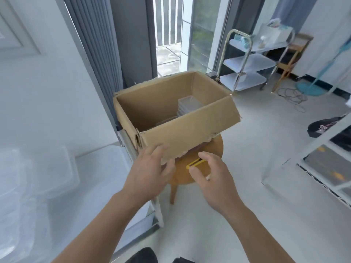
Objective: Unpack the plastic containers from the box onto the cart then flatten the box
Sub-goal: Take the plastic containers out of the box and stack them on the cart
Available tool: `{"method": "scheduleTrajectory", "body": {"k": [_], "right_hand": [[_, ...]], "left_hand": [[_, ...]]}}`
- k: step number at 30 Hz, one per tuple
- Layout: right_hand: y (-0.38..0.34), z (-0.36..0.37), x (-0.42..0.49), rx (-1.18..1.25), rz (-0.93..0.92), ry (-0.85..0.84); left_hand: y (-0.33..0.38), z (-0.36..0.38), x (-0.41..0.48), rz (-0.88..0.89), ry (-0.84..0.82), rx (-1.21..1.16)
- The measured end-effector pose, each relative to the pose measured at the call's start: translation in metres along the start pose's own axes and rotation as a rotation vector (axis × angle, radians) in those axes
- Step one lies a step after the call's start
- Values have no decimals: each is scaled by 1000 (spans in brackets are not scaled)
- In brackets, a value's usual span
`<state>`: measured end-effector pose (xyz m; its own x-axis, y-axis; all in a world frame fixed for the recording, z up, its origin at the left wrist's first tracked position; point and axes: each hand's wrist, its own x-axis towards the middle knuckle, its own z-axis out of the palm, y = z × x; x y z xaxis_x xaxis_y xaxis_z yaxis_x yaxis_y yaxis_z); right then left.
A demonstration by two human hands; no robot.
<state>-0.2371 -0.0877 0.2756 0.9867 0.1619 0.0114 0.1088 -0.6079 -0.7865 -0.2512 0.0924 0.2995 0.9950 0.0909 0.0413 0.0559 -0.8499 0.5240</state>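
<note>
Progress: early, I judge. Unpacking and flattening are both left to do.
Cart point(245, 61): one, three shelves, well beyond the box to its right.
Box point(182, 133): one, open and upright.
Stool point(214, 149): one, under the box.
Containers point(190, 104): two clear stacks inside the box; individual count hidden.
Left hand point(150, 168): pinches the box's near flap.
Right hand point(210, 175): just below the box, fingers closed on one yellow tool point(193, 164).

Containers point(190, 103) lie in the box point(187, 130), which stands on a stool point(211, 149). The cart point(249, 62) stands behind at two o'clock; a cutter point(194, 164) is before the box at six o'clock.
</note>
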Motion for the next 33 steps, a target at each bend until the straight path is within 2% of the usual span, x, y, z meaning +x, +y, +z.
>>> {"method": "scheduleTrajectory", "body": {"k": [5,9,21,27,33], "right_hand": [[26,-17,23,-3,20,17],[33,-22,61,-23,23,-9],[16,-13,192,-110,-49,-106],[3,-1,252,-160,-123,-216],[0,24,318,-197,-223,-403]], "left_hand": [[17,12,33,34,-6,-39],[11,23,71,-7,-7,-74],[-20,23,183,-92,96,-199],[-49,18,213,-214,173,-223],[-64,28,235,-375,230,-237]]}}
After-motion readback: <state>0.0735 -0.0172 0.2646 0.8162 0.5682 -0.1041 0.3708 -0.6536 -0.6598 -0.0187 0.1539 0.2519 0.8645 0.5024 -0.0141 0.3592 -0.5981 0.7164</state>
